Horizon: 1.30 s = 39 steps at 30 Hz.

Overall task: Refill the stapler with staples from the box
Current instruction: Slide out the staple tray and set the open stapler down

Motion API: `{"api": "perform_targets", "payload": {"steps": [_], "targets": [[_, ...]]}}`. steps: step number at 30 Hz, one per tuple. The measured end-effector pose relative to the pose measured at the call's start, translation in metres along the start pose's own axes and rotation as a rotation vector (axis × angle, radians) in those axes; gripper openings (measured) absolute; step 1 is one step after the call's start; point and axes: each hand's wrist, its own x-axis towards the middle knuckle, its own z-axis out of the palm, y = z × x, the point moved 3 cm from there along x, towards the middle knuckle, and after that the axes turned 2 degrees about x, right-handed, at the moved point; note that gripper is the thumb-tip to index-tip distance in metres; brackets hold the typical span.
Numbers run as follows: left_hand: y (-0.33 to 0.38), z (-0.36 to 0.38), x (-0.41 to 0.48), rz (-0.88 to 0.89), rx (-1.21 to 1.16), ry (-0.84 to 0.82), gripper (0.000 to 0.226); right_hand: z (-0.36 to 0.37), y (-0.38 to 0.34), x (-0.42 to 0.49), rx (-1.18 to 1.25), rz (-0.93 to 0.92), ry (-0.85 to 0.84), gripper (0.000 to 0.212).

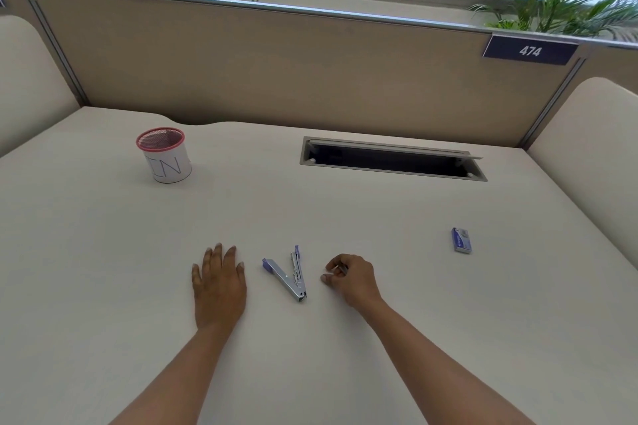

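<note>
- Head view: the stapler (288, 275) is lying hinged open in a V on the desk (345, 217), between the two hands.
- The left hand (219, 283) is resting flat just beside it, fingers spread and holding nothing.
- The right hand (350, 277) is sitting just right of the stapler, fingers curled in, pinching something small and grey; what it is cannot be told.
- The staple box (461, 240) is lying well apart to the right, with its lid shut.
- A red-rimmed mesh cup (164, 154) is standing far left.
</note>
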Motion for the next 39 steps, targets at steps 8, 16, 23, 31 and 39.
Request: {"api": "perform_targets", "payload": {"steps": [8, 16, 23, 31, 39], "targets": [[0.003, -0.004, -0.001, -0.022, 0.016, -0.049, 0.042, 0.000, -0.001, 0.000, -0.021, -0.001, 0.010, 0.010], [0.005, -0.008, -0.002, -0.023, 0.054, -0.091, 0.050, 0.001, -0.002, 0.001, -0.028, 0.037, -0.005, 0.007], [0.007, -0.012, -0.002, -0.026, 0.064, -0.130, 0.051, 0.000, -0.002, 0.004, -0.021, 0.080, -0.003, 0.027], [0.006, -0.010, -0.003, -0.049, 0.080, -0.215, 0.051, 0.001, -0.003, 0.003, -0.109, 0.049, 0.000, 0.019], [0.008, -0.014, -0.003, -0.050, 0.090, -0.206, 0.050, -0.007, 0.004, 0.007, 0.367, 0.250, 0.053, 0.030]]}}
